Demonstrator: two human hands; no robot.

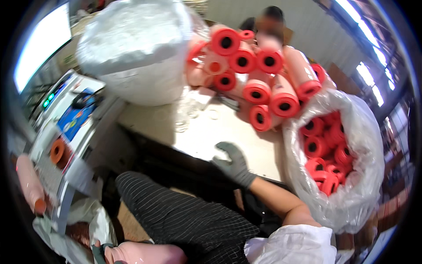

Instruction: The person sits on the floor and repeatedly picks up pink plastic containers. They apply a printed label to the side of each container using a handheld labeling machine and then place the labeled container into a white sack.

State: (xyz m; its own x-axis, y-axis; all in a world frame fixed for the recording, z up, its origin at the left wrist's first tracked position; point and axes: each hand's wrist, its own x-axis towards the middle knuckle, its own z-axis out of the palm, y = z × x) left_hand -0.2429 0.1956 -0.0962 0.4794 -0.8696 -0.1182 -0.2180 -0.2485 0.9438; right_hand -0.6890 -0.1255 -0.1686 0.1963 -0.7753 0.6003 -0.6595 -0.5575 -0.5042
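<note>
Down at the lower edge, left hand [102, 254] clasps a pale pink roll [145, 254]; gloved right hand [235, 163], fingers spread, empty, rests on the tabletop [206, 136] edge near stacked red-capped rolls [263, 88]. Reaching comes next, I'd judge.

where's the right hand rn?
Head view, centre: the right hand, in a grey glove, rests on the table edge, left of the clear bag of red cores.
</note>
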